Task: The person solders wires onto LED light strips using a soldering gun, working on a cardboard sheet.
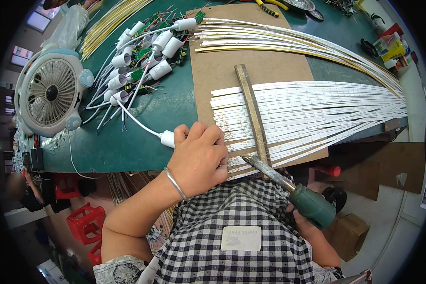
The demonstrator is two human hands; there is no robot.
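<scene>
My left hand (197,156) is closed at the near end of the LED strips, its fingers curled over a white cylindrical connector cap (167,138). A white cable runs from that cap back to the pile on the left. My right hand (302,221) is wrapped round the green handle of a soldering iron (313,204), mostly hidden behind it. The iron's tip lies over the lower strips, to the right of my left fingers. White LED strips (307,102) fan out to the right on a brown board (208,66), under a wooden bar (251,104) laid across them.
Several white caps with green circuit boards and cables (161,42) are heaped at the back left. A fan (52,92) stands at the table's left. More strips (270,40) lie at the back. Pliers (267,8) sit on the far edge. Red stools (86,222) stand below left.
</scene>
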